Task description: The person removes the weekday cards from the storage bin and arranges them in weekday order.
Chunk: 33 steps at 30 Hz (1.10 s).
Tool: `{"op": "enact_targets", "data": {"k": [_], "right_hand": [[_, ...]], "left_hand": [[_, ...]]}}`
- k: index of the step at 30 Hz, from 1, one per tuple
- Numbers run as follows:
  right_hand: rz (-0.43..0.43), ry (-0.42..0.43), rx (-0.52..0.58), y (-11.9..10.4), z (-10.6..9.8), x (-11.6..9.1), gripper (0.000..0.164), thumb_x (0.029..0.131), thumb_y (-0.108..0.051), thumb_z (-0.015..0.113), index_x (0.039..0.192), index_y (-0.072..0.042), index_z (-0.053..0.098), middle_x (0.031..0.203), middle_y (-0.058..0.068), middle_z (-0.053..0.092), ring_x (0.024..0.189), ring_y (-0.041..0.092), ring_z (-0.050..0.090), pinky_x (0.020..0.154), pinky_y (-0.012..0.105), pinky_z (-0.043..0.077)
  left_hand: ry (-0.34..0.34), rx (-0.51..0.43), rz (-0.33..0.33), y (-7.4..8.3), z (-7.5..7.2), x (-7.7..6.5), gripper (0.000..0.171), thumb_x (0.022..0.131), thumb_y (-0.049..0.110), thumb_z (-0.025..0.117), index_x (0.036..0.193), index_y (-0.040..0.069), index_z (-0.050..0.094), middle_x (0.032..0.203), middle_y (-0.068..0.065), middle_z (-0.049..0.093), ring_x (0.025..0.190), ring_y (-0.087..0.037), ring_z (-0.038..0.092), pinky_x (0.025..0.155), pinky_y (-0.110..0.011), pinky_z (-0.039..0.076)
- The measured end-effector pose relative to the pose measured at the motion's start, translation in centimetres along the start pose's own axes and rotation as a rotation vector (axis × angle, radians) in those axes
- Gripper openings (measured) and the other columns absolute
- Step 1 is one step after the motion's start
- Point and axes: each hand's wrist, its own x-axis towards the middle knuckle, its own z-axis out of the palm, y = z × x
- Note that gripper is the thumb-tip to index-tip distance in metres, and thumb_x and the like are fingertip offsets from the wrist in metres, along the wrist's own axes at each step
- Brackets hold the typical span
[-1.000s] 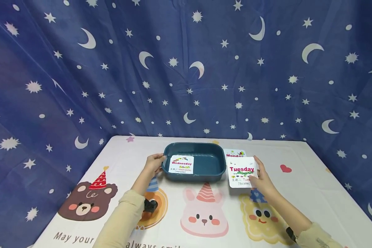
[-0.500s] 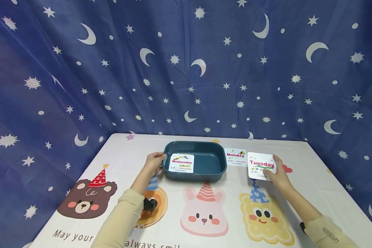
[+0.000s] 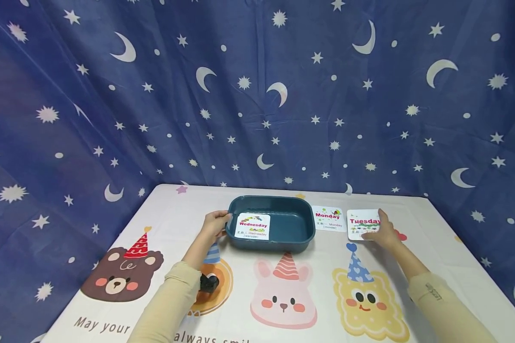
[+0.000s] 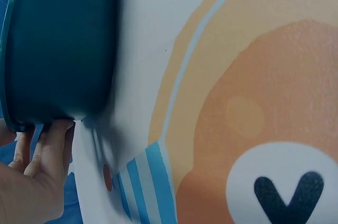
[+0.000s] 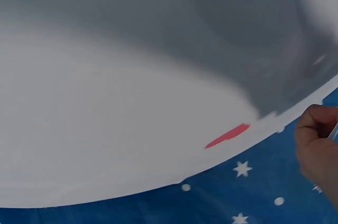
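Observation:
My left hand [image 3: 214, 226] grips the left end of a dark teal rectangular tub [image 3: 289, 227]. In the left wrist view the fingers [image 4: 53, 145] curl under the tub's rim. Inside the tub, at its left, is a white card printed "Wednesday" [image 3: 253, 226]. To the tub's right a "Monday" card [image 3: 328, 219] lies on the table. Further right, my right hand [image 3: 385, 232] pinches the "Tuesday" card [image 3: 360, 224] by its right side, thumb over its lower edge. In the right wrist view only part of the right hand [image 5: 319, 142] shows, with a sliver of card at the frame's edge.
A white tablecloth [image 3: 189, 205] with printed cartoon figures covers the table. Behind it hangs a blue curtain [image 3: 240, 119] with moons and stars. A dark round object [image 3: 209, 283] sits by the left sleeve's cuff.
My right hand has carried the "Tuesday" card rightward, from in front of the "Monday" card to beside it, and lowered it. The left hand and the tub stay in place.

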Motion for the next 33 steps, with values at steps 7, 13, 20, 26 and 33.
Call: {"op": "enact_targets", "data": {"k": [7, 13, 20, 26, 33], "right_hand": [[-0.054, -0.018, -0.098, 1.2, -0.5, 2.8, 0.103, 0.074, -0.002, 0.067, 0.143, 0.013, -0.009, 0.13, 0.046, 0.021, 0.115, 0.055, 0.031, 0.106, 0.065, 0.022], [0.029, -0.011, -0.138, 1.2, -0.1, 3.4, 0.1, 0.075, -0.004, 0.069, 0.143, 0.014, -0.003, 0.124, 0.044, 0.02, 0.109, 0.054, 0.033, 0.102, 0.065, 0.029], [0.191, 0.04, -0.246, -0.1, 0.4, 3.0, 0.082, 0.078, -0.02, 0.069, 0.13, 0.024, 0.022, 0.115, 0.045, 0.031, 0.113, 0.057, 0.032, 0.097, 0.061, 0.033], [0.316, 0.034, -0.274, -0.1, 1.0, 2.6, 0.071, 0.08, -0.027, 0.066, 0.12, 0.023, 0.034, 0.108, 0.039, 0.036, 0.106, 0.05, 0.036, 0.095, 0.055, 0.036], [0.334, 0.047, -0.235, -0.4, 0.9, 2.6, 0.073, 0.082, -0.028, 0.067, 0.124, 0.021, 0.033, 0.113, 0.039, 0.031, 0.108, 0.05, 0.031, 0.097, 0.058, 0.033]], "left_hand": [[-0.006, -0.013, -0.006, 0.1, 0.1, -0.1, 0.038, 0.096, 0.013, 0.054, 0.131, -0.001, 0.05, 0.125, -0.022, 0.055, 0.088, -0.018, 0.065, 0.076, -0.03, 0.057], [0.001, -0.012, -0.012, -0.2, 0.1, 0.1, 0.037, 0.096, 0.013, 0.054, 0.13, -0.001, 0.051, 0.124, -0.022, 0.057, 0.085, -0.017, 0.065, 0.077, -0.032, 0.057], [0.016, -0.01, -0.017, -0.3, -0.1, 0.1, 0.036, 0.096, 0.014, 0.055, 0.129, 0.0, 0.052, 0.124, -0.022, 0.057, 0.087, -0.018, 0.065, 0.071, -0.028, 0.057], [0.005, 0.003, -0.022, -0.5, -0.3, -0.1, 0.037, 0.096, 0.013, 0.054, 0.13, -0.001, 0.05, 0.125, -0.022, 0.055, 0.09, -0.019, 0.064, 0.073, -0.029, 0.057], [0.01, 0.001, -0.011, -0.3, 0.0, 0.1, 0.037, 0.096, 0.014, 0.054, 0.13, 0.0, 0.051, 0.125, -0.022, 0.056, 0.092, -0.02, 0.064, 0.073, -0.028, 0.056]]}}
